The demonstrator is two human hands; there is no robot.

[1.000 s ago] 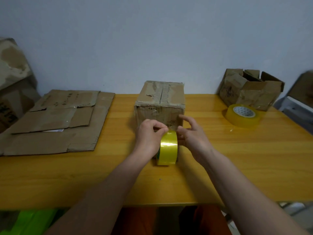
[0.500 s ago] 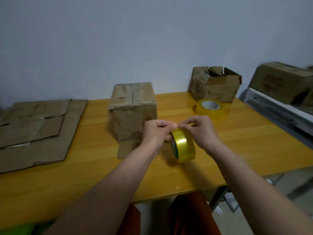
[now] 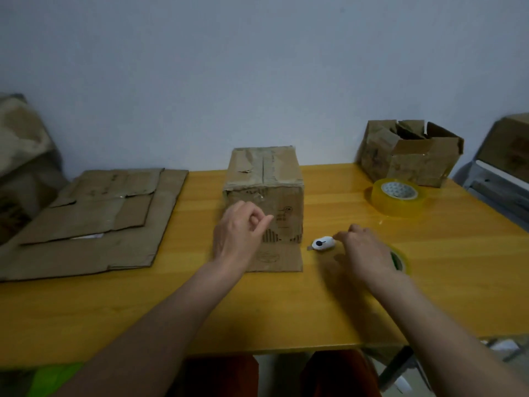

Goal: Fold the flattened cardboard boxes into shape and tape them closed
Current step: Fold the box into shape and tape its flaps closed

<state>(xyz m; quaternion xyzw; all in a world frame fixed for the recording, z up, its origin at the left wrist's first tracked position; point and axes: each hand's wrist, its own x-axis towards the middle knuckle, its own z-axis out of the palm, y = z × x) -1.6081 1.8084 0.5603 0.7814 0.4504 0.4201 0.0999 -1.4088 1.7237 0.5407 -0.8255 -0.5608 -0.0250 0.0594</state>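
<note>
Brown corrugated cardboard, folded into an upright cube-shaped box (image 3: pixel 264 193), is standing at the middle of the yellow wooden table (image 3: pixel 286 305), one bottom flap lying flat toward the person. The left hand (image 3: pixel 239 233) is hovering in front of the box's near face, forefinger and thumb pinched together; whether anything is between them I cannot tell. The right hand (image 3: pixel 365 250) is resting low on the table, fingers curled, fingertips reaching to a small white box cutter (image 3: pixel 323 243) lying just right of the flap. Behind that hand's wrist, a yellow tape roll (image 3: pixel 400 260) is lying mostly hidden. A larger roll of clear yellowish tape (image 3: pixel 398 196) is sitting flat farther back right, near an open crumpled cardboard box (image 3: pixel 409 153). Flattened cardboard sheets (image 3: pixel 94 219) are lying stacked on the table's left side.
</note>
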